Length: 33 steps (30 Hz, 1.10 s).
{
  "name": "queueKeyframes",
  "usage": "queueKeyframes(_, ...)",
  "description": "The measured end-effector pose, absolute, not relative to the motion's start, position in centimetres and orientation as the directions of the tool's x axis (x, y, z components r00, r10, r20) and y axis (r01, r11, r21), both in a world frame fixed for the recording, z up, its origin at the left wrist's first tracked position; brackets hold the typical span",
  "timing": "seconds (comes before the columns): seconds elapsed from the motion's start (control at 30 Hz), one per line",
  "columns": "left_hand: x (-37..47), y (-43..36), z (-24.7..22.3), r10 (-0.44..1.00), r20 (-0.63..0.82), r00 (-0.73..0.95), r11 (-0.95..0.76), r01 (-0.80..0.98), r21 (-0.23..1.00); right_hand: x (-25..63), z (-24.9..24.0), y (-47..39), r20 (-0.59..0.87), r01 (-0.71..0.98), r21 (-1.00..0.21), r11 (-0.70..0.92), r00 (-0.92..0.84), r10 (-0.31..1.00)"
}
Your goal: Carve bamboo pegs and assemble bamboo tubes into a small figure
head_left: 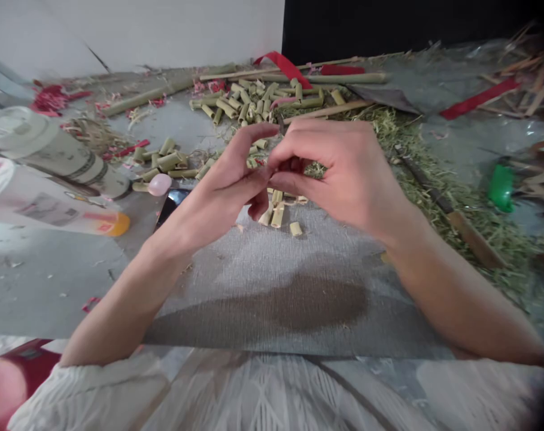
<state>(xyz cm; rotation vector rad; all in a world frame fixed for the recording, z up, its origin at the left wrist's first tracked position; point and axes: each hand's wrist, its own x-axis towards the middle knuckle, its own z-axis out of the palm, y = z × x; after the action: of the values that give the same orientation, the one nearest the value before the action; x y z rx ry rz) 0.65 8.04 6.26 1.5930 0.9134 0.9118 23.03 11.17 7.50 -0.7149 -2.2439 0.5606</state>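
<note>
My left hand (pixel 236 185) and my right hand (pixel 328 170) meet at their fingertips above the grey table mat (pixel 254 287). Fingers of both hands are pinched together; whatever lies between them is too small and hidden to name. The left forefinger is raised, near a dark tip. Just below and behind the hands lie several short pale stem pieces (pixel 277 214), with one (pixel 295 228) a little apart. Farther back is a pile of green hollow stem pieces (pixel 242 102).
At the left lie a pale bottle (pixel 65 152), a clear cup with an orange end (pixel 51 200), a dark phone (pixel 170 206) and more cut stems (pixel 168 161). Green shavings (pixel 433 221) and a wooden-handled knife (pixel 476 239) are at the right. Red ribbon (pixel 283 64) lies behind.
</note>
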Motion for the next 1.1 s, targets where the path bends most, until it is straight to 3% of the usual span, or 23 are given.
queueKeyframes(0.1,0.5,8.1,6.2,0.909,0.109,0.403,-0.186,0.158,0.970,23.4,7.9,11.2,0.506,0.352,-0.536,0.768,-0.594,0.625)
queueKeyframes(0.17,0.4,8.3,5.3,0.936,0.128,0.329,-0.251,0.364,0.897,23.9,8.2,11.3,0.500,0.386,-0.545,0.744,-0.563,0.658)
queueKeyframes(0.23,0.6,8.5,3.5,0.957,0.185,0.224,-0.291,0.714,0.637,24.5,8.7,11.4,0.478,0.438,-0.558,0.704,-0.524,0.705)
queueKeyframes(0.27,0.7,8.5,2.4,0.962,0.133,0.236,-0.271,0.820,0.504,24.8,9.0,11.5,0.471,0.458,-0.562,0.689,-0.507,0.722)
queueKeyframes(0.37,1.3,8.5,-0.7,0.977,0.001,0.212,-0.200,0.921,0.334,25.7,9.6,11.9,0.442,0.472,-0.589,0.657,-0.492,0.750)
queueKeyframes(0.63,0.8,8.9,-3.0,0.956,-0.002,0.294,-0.268,0.875,0.404,25.8,9.1,12.5,0.418,0.502,-0.520,0.691,-0.556,0.718)
queueKeyframes(0.9,-2.0,9.2,-3.0,0.923,0.023,0.384,-0.345,0.800,0.491,23.6,4.1,14.0,0.222,0.489,-0.617,0.617,-0.643,0.733)
queueKeyframes(1.1,-2.1,9.0,-2.7,0.940,-0.005,0.342,-0.293,0.813,0.502,21.9,1.0,14.7,0.224,0.501,-0.595,0.628,-0.648,0.728)
